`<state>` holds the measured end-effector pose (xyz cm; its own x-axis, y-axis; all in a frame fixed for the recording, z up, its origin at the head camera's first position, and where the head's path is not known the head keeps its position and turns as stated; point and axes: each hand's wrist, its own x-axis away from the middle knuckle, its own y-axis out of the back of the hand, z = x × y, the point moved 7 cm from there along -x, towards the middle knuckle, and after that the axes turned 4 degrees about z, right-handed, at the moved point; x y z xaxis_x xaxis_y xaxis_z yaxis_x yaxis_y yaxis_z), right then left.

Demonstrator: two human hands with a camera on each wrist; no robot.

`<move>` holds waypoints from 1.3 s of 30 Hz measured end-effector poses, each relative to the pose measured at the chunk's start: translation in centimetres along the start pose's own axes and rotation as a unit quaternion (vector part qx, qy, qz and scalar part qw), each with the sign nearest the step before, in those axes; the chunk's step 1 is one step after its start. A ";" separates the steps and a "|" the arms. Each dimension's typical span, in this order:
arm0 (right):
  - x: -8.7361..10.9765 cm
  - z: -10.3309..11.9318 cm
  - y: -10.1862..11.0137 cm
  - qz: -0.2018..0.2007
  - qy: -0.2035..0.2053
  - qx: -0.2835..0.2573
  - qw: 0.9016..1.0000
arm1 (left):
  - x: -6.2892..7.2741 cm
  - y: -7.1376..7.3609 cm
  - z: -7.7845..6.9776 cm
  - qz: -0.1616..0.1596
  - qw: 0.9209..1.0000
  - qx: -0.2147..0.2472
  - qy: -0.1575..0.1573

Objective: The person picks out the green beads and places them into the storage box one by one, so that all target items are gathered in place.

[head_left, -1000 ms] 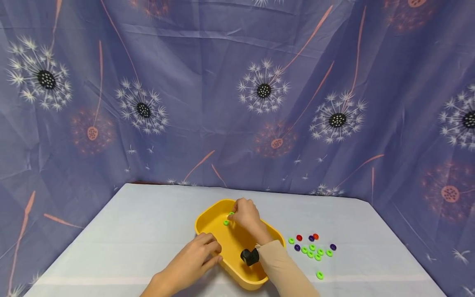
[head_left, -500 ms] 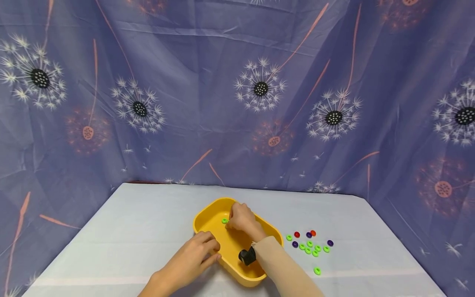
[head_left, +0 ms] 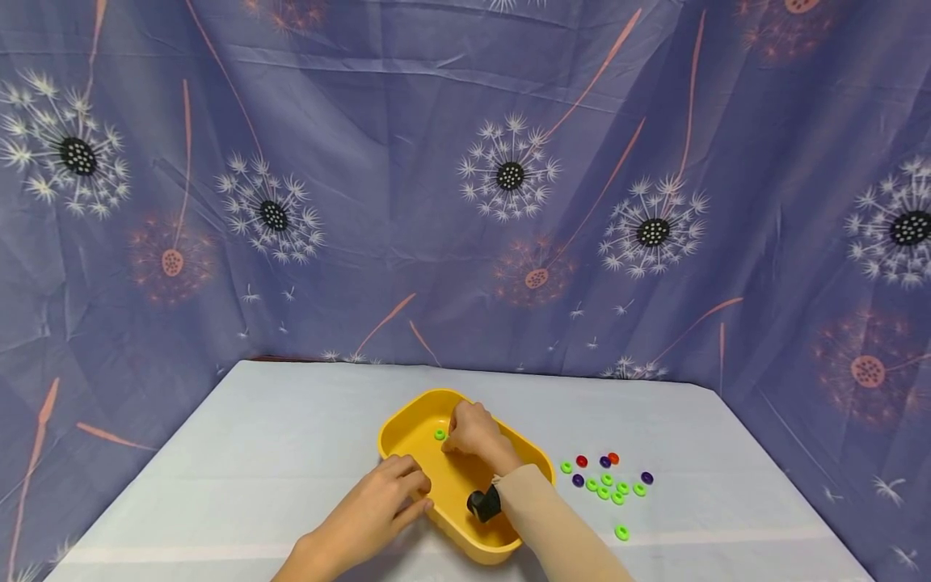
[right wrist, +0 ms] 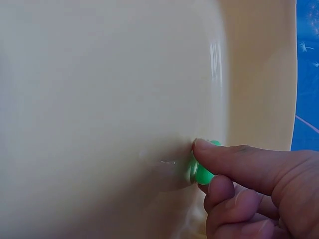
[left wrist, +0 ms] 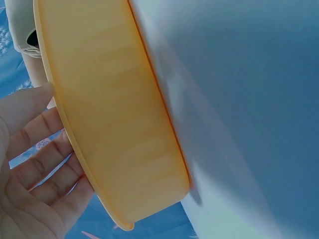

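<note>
Shifting a bit twd 6 o'clock over the last sec, the bare R hand (head_left: 476,435) is down inside the deep, rounded-oblong yellow plastic tray (head_left: 486,554), thumb + index pinching a small glossy green piece (right wrist: 203,175) low by the tray floor, per R wrist view. A sec ago the head view had two green rings by those fingertips; now only one bright-green plastic ring (head_left: 440,435) shows there, on the tray floor at approx 11 o'clock, just beside the fingertips. The other is either in the pinch or hidden by the hand; can't tell which, nor if the pinched piece is the visible ring. Bare L hand (head_left: 381,497) hasn't budged: at approx 8 o'clock on the tray, fingers bent over the rim, thumb against it. For the work in hand that reads as a small step: R busy w/ a ring inside, L prob. steadying. Outside, at approx 3 o'clock of the tray on the white-covered table (head_left: 313,420), loose green rings (head_left: 607,480), dark-purple rings (head_left: 647,478), a red ring (head_left: 582,461) + an orange ring (head_left: 614,458) lie as before, none added or taken AFAICT.
</note>
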<state>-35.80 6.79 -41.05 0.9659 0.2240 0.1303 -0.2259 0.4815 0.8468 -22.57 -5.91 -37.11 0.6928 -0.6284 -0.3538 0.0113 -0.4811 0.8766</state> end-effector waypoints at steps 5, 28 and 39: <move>0.1 0.0 0.0 0.000 0.002 -0.002 1.000 | 0.0 0.0 -0.1 -0.003 1.000 -0.001 -0.004; 0.4 0.5 3.1 -0.049 0.036 -0.034 0.998 | 0.0 0.0 -0.2 -0.002 1.000 0.005 -0.006; 3.5 -2.3 7.0 -0.090 0.045 -0.147 0.984 | 0.1 0.0 -0.3 -0.014 1.000 0.006 -0.012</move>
<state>-34.30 12.88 -35.79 0.9812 0.1812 -0.0661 -0.0923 0.7419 0.6641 -22.25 -5.84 -37.02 0.6742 -0.6293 -0.3867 0.0224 -0.5059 0.8623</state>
